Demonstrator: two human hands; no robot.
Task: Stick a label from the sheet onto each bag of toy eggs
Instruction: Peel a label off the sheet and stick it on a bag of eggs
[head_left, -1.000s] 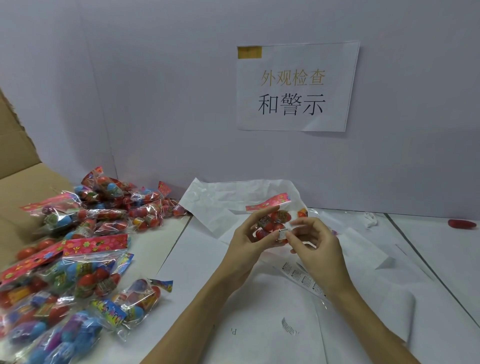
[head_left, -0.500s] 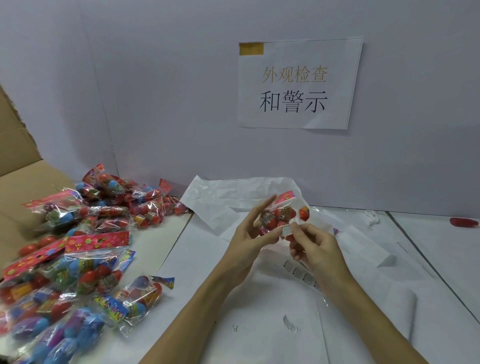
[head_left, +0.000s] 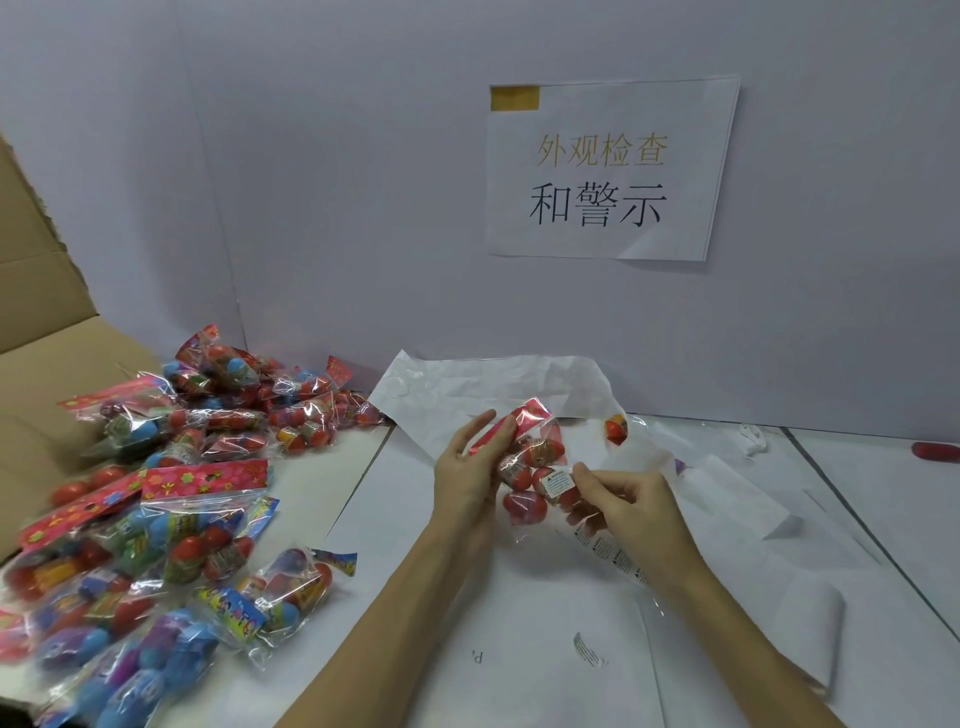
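A small clear bag of red toy eggs (head_left: 524, 470) with a red header card is held up above the table. My left hand (head_left: 467, 473) holds it from the left, fingers along the header. My right hand (head_left: 626, 501) presses a small white warning label (head_left: 558, 483) onto the bag's front with thumb and curled fingers. The label sheet (head_left: 613, 556), a clear strip with printed labels, lies on the table below my right hand.
Many bags of toy eggs (head_left: 156, 509) are heaped on the left, beside a cardboard box (head_left: 36, 332). White papers (head_left: 498, 384) cover the table (head_left: 883, 499). One loose egg (head_left: 616, 430) lies behind the held bag. A paper sign (head_left: 608, 171) hangs on the wall.
The bag has tilted so its header points up and left. My right hand has brought the label against the bag's front and moved slightly right.
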